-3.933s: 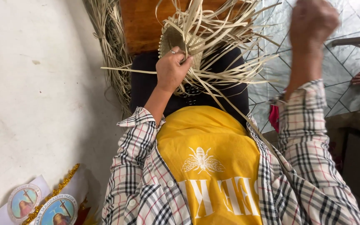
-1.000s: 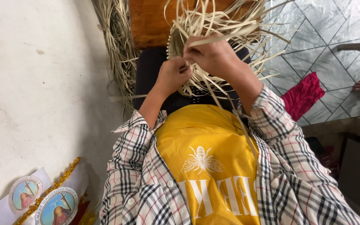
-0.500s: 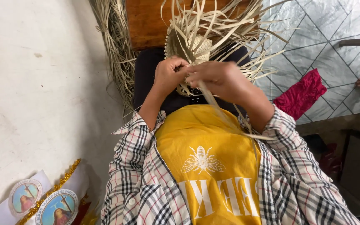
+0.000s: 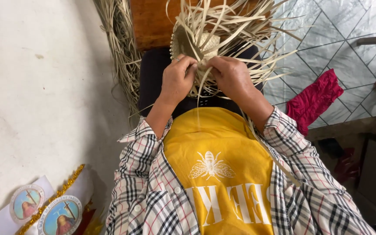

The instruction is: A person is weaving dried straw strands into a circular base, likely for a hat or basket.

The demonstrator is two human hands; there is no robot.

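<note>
Straw-coloured woven piece (image 4: 196, 48) rests on the person's lap, loose pale strips fanning out from it. Left hand (image 4: 177, 80) and right hand (image 4: 231, 76) meet at its lower edge, each pinching strips; the fingertips are hidden among them. Behind it a wooden board (image 4: 153, 21) is cut off at the top. A bundle of dried strips (image 4: 120, 48) lies at left, a red cloth (image 4: 314, 100) on the tiled floor (image 4: 327, 39) at right.
</note>
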